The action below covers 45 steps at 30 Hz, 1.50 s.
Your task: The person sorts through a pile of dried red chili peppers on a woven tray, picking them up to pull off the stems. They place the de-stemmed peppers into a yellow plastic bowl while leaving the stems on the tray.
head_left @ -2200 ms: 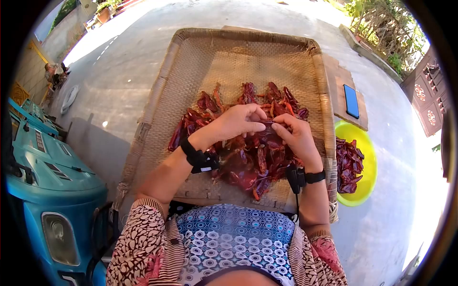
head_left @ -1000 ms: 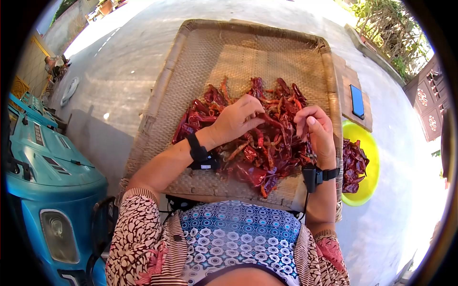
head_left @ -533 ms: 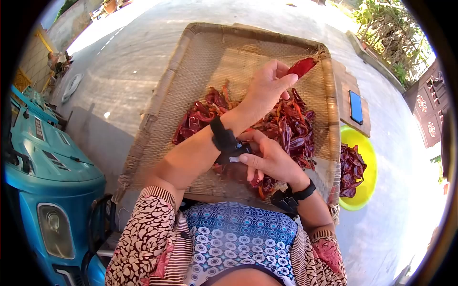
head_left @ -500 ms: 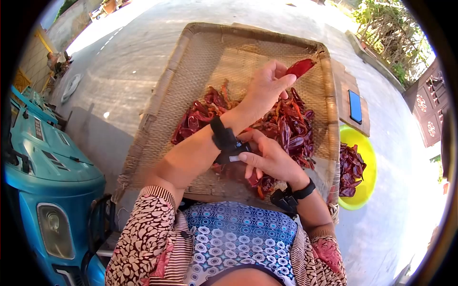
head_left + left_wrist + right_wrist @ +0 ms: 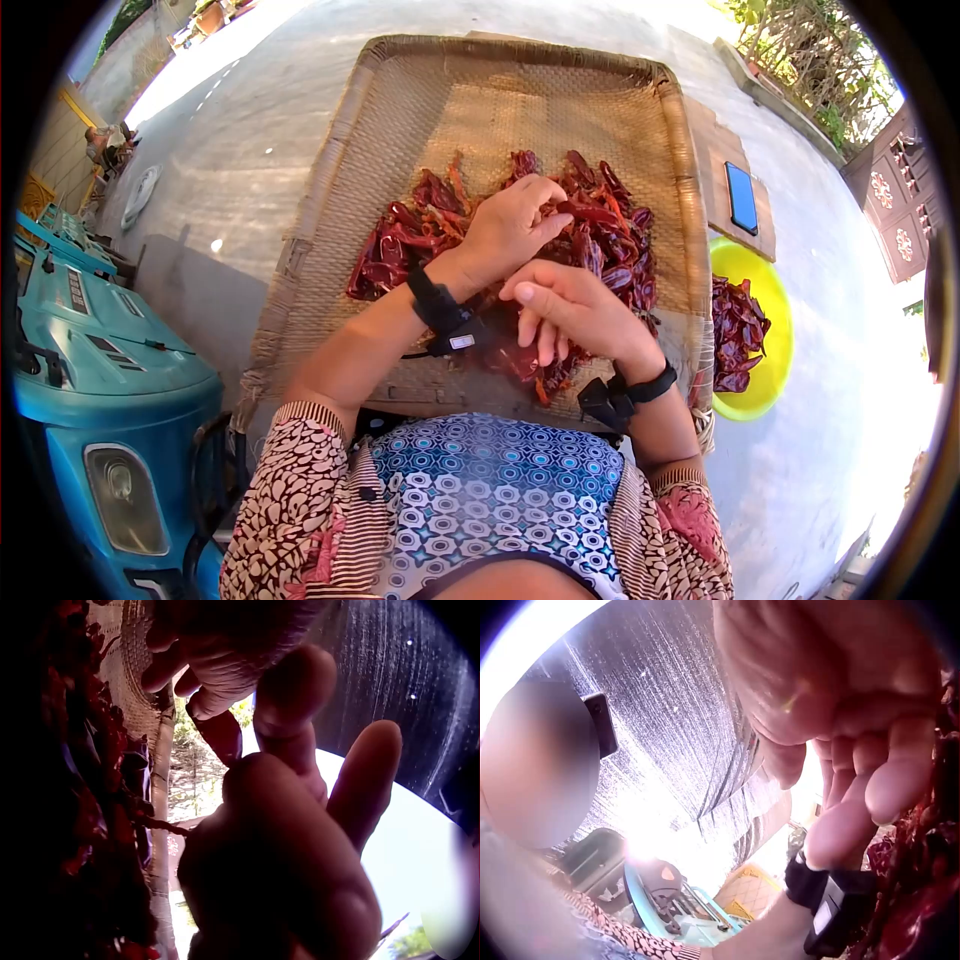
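Observation:
My left hand (image 5: 510,228) pinches a dark red dried chili pepper (image 5: 592,211) over the far side of a chili heap (image 5: 405,245). In the left wrist view, the pepper (image 5: 219,735) points down from the fingertips of that hand (image 5: 225,652). My right hand (image 5: 580,312) hovers over the near part of the heap, just below the left hand, its fingers loosely bent. The right wrist view shows nothing between the fingers of the right hand (image 5: 832,697). The heap lies on a large woven bamboo tray (image 5: 410,110).
To the right, a yellow-green basin (image 5: 778,335) holds more dried chilies (image 5: 738,340). A phone (image 5: 741,198) lies on a wooden board (image 5: 703,150) behind it. A blue three-wheeled vehicle (image 5: 110,390) stands at the left. Someone sits (image 5: 108,145) farther back.
Half a second ago the left hand held a chili up at the far right of the heap; now it is lower and farther left. The right hand has hardly moved since then.

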Tool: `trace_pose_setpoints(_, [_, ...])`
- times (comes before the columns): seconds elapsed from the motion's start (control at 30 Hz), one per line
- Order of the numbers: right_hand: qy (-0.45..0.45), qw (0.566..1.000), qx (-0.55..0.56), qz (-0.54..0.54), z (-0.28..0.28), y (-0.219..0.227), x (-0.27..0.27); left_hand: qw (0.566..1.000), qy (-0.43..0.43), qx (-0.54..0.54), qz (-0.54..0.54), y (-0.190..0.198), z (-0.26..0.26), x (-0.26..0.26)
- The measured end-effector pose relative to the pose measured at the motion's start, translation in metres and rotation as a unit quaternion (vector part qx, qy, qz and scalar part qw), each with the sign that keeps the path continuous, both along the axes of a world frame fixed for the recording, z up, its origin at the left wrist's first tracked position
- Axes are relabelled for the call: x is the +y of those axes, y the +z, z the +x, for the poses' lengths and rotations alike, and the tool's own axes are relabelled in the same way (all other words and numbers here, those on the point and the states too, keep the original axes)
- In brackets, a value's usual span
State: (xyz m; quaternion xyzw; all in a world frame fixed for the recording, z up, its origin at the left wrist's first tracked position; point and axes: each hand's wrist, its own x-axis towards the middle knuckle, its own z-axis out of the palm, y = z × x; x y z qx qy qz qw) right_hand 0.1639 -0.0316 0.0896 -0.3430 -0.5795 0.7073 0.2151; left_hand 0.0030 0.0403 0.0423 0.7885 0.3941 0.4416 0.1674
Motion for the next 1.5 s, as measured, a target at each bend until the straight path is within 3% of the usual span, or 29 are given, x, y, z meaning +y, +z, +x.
trace_pose_setpoints(0.03, [-0.012, 1.0, 0.021, 0.014, 0.009, 0.004, 0.002, 0.999, -0.008, -0.016, -0.031, 0.002, -0.003, -0.004])
trace_pose_setpoints(0.1, [-0.13, 0.981, 0.082, 0.119, 0.025, 0.007, 0.004, 0.994, -0.044, -0.01, -0.096, 0.007, -0.01, -0.011])
trace_pose_setpoints(0.13, [-0.186, 0.963, 0.091, 0.174, 0.03, 0.008, 0.005, 0.978, -0.058, -0.029, -0.2, 0.014, -0.012, -0.016])
trace_pose_setpoints(0.17, [-0.223, 0.947, 0.067, 0.222, 0.033, 0.007, 0.007, 0.95, -0.073, -0.047, -0.3, 0.021, -0.012, -0.02])
trace_pose_setpoints(0.2, [-0.252, 0.902, -0.044, 0.347, 0.033, 0.007, 0.011, 0.94, -0.088, -0.063, -0.323, 0.026, -0.013, -0.023])
trace_pose_setpoints(0.27, [-0.268, 0.826, -0.17, 0.465, 0.033, 0.002, 0.02, 0.918, -0.118, -0.093, -0.368, 0.031, -0.013, -0.029])
trace_pose_setpoints(0.33, [-0.258, 0.819, -0.194, 0.475, 0.034, -0.017, 0.031, 0.919, -0.123, -0.114, -0.358, 0.028, -0.014, -0.03])
trace_pose_setpoints(0.43, [-0.202, 0.914, -0.123, 0.329, 0.035, -0.029, 0.036, 0.915, -0.117, -0.146, -0.358, 0.017, -0.019, -0.026])
trace_pose_setpoints(0.57, [-0.184, 0.96, -0.087, 0.194, 0.036, -0.032, 0.038, 0.892, -0.109, -0.166, -0.407, 0.01, -0.021, -0.028])
trace_pose_setpoints(0.77, [-0.315, 0.922, -0.051, 0.217, 0.069, -0.038, 0.05, 0.891, -0.136, -0.173, -0.396, -0.008, -0.018, -0.027])
trace_pose_setpoints(0.83, [-0.446, 0.843, -0.132, 0.27, 0.088, -0.04, 0.058, 0.888, -0.147, -0.173, -0.399, -0.019, -0.019, -0.024])
trace_pose_setpoints(0.9, [-0.534, 0.765, -0.145, 0.331, 0.121, -0.052, 0.07, 0.892, -0.149, -0.164, -0.395, -0.026, -0.017, -0.023])
trace_pose_setpoints(0.97, [-0.614, 0.647, -0.299, 0.339, 0.143, -0.044, 0.066, 0.905, -0.152, -0.132, -0.375, -0.025, -0.018, -0.023])
trace_pose_setpoints(1.07, [-0.635, 0.566, -0.458, 0.258, 0.168, -0.033, 0.053, 0.933, -0.143, -0.061, -0.324, -0.026, -0.018, -0.023])
trace_pose_setpoints(1.17, [-0.692, 0.489, -0.496, 0.189, 0.176, -0.035, 0.05, 0.931, -0.097, -0.08, -0.342, -0.02, -0.012, -0.028])
trace_pose_setpoints(1.2, [-0.716, 0.486, -0.448, 0.226, 0.177, -0.037, 0.052, 0.936, -0.095, -0.07, -0.332, -0.02, -0.011, -0.028])
trace_pose_setpoints(1.3, [-0.624, 0.654, -0.264, 0.337, 0.168, -0.039, 0.056, 0.943, -0.091, -0.045, -0.316, -0.022, -0.009, -0.03])
trace_pose_setpoints(1.33, [-0.543, 0.75, -0.192, 0.325, 0.15, -0.029, 0.053, 0.942, -0.09, -0.041, -0.32, -0.022, -0.008, -0.031])
trace_pose_setpoints(1.4, [-0.356, 0.864, -0.215, 0.285, 0.111, -0.027, 0.046, 0.953, -0.086, -0.014, -0.292, -0.028, -0.007, -0.029])
trace_pose_setpoints(1.47, [-0.171, 0.843, -0.415, 0.297, 0.07, 0.002, 0.028, 0.946, -0.093, -0.036, -0.31, -0.031, -0.009, -0.027])
trace_pose_setpoints(1.5, [-0.165, 0.828, -0.409, 0.347, 0.065, -0.003, 0.028, 0.942, -0.096, -0.047, -0.318, -0.031, -0.01, -0.027])
